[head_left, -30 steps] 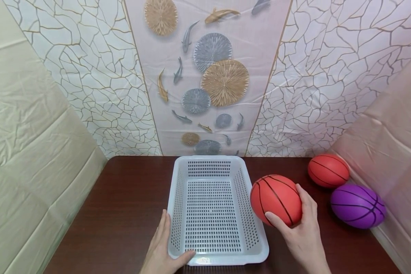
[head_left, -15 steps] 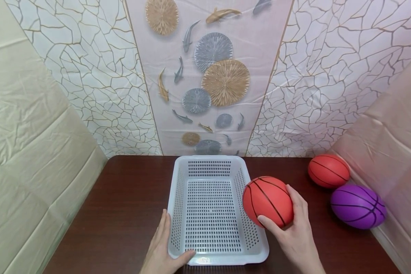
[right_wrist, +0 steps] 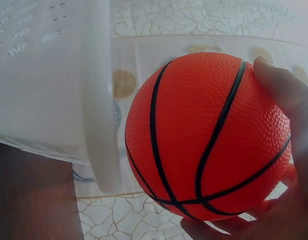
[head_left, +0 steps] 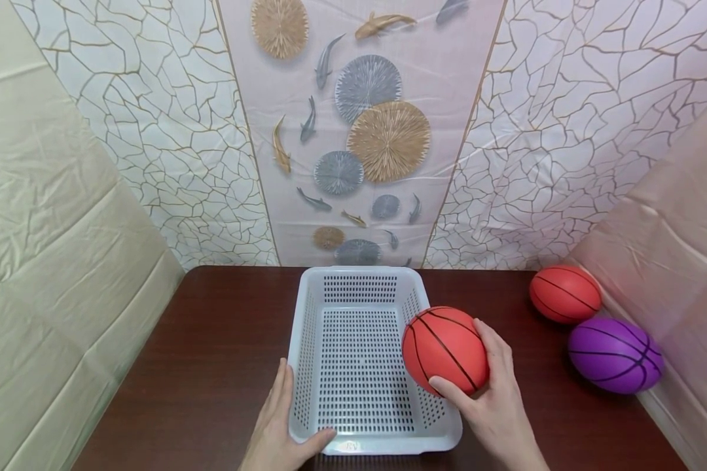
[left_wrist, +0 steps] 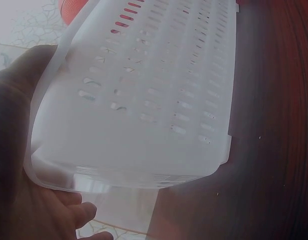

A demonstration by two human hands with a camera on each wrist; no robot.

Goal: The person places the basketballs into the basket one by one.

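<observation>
My right hand [head_left: 497, 405] grips a red toy basketball [head_left: 446, 351] with black lines, thumb on the near side and fingers around the far right. The ball overlaps the right rim of a pale blue-white plastic basket [head_left: 377, 446] in the head view. In the right wrist view the basketball [right_wrist: 209, 135] is beside the basket's rim [right_wrist: 98, 100]. My left hand [head_left: 279, 422] rests on the basket's near left corner, straight fingers along the outer left side and thumb across the front rim. The left wrist view shows this hand [left_wrist: 43, 200] against the rim of the perforated basket [left_wrist: 128, 130].
A second red ball [head_left: 565, 294] lies at the back right of the dark wooden table [head_left: 212, 366]. A purple ball [head_left: 615, 355] with black lines sits in front of it, by the beige cloth wall [head_left: 683, 275]. A patterned backdrop [head_left: 353, 131] hangs behind the table.
My right hand has carried the red basketball leftward and slightly nearer, from beside the right rim to over it. The left hand and the basket have stayed in place.
</observation>
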